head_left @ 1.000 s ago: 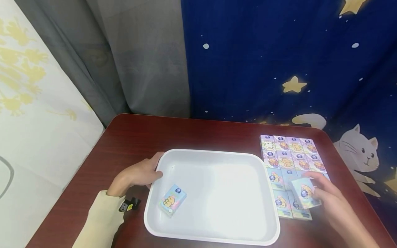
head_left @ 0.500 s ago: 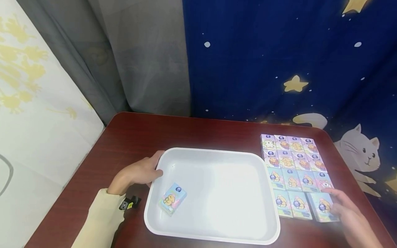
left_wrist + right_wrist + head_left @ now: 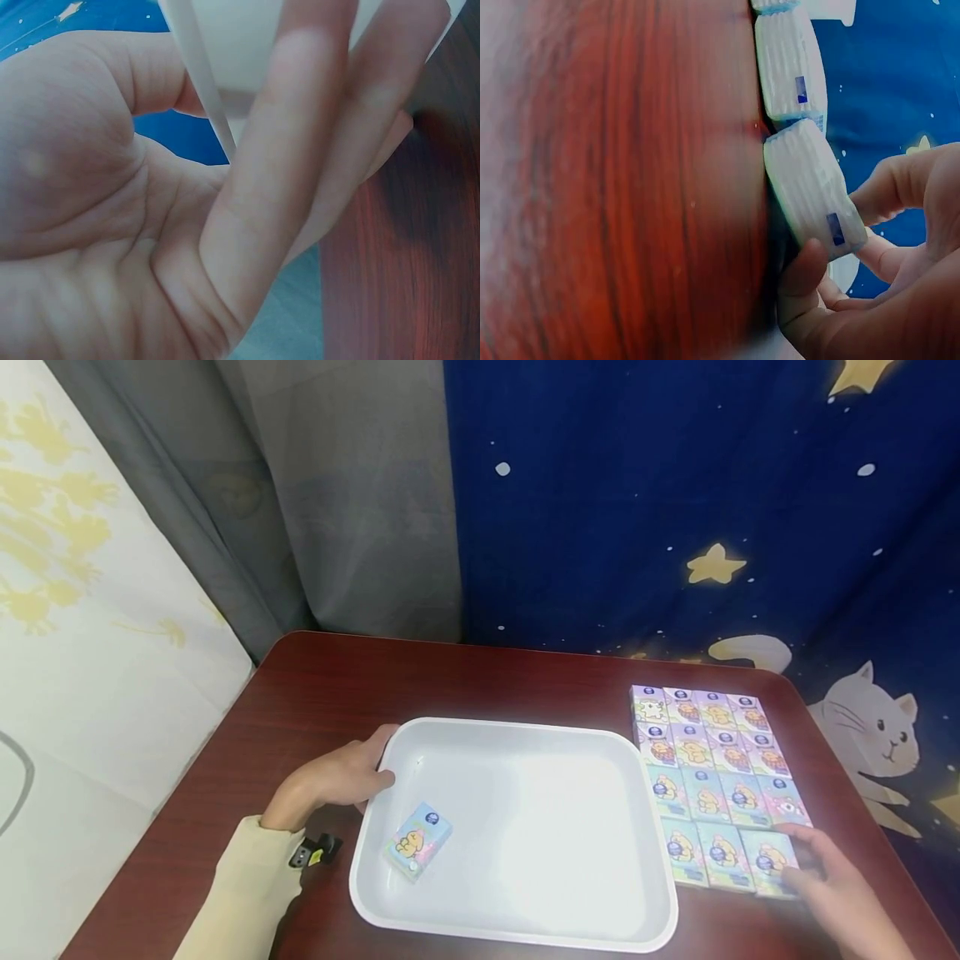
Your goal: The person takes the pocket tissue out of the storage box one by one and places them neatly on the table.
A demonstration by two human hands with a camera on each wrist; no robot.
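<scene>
My right hand (image 3: 836,881) pinches the right edge of a small pocket tissue pack (image 3: 765,858), blue with a cartoon print. That pack lies at the near right end of a block of similar packs (image 3: 708,747), its left edge right at its neighbour. From the side, the right wrist view shows folded white tissue layers in the held pack (image 3: 810,187), with thumb and fingers at its end. On the left, my left hand (image 3: 341,778) grips the rim of a white plastic tray (image 3: 555,827), thumb over the edge. One loose blue tissue pack (image 3: 418,842) lies slanted inside the tray.
The dark red wooden table (image 3: 465,681) has rounded far corners. A grey curtain (image 3: 360,510) and a blue star-patterned curtain (image 3: 570,527) hang behind it. A small black device (image 3: 315,852) sits at the left wrist, by a cream sleeve (image 3: 240,885).
My right hand carried the tissue pack rightward, lowered it to the near row, then slid it left against its neighbour. The left hand and tray stay where they were.
</scene>
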